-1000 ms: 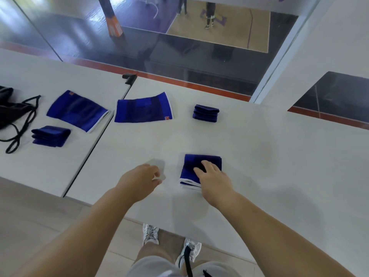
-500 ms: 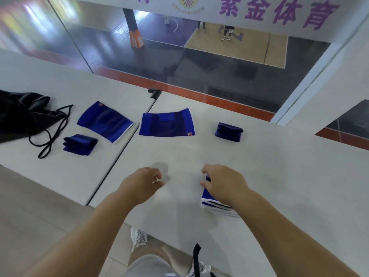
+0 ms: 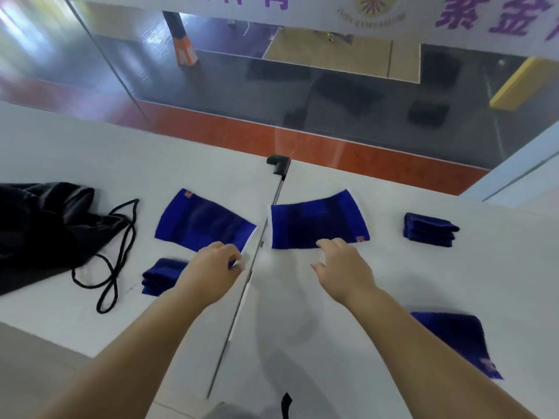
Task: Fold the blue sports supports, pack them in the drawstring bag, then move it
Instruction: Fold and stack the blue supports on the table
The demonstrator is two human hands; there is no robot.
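Two blue supports lie flat on the white tables: one left of the gap point(image 3: 202, 222), one right of it point(image 3: 317, 222). My left hand point(image 3: 211, 267) has curled fingers over the near right corner of the left flat support; motion blur hides whether it grips. My right hand point(image 3: 341, 267) is spread, its fingertips at the near edge of the right flat support. Folded supports lie at the near left point(image 3: 160, 276), the far right point(image 3: 429, 229) and beside my right forearm point(image 3: 459, 337). The black drawstring bag point(image 3: 45, 225) lies at the far left, its cord point(image 3: 112, 267) looping out.
A narrow gap point(image 3: 242, 297) with a black clamp point(image 3: 278, 164) at its far end separates the two tables. A glass wall point(image 3: 272, 86) stands just behind them. The left table's near edge point(image 3: 60, 337) drops to the floor.
My right hand has let go of the folded support, which now lies beside my forearm. Both hands have moved forward to the two flat supports, and the view has swung left.
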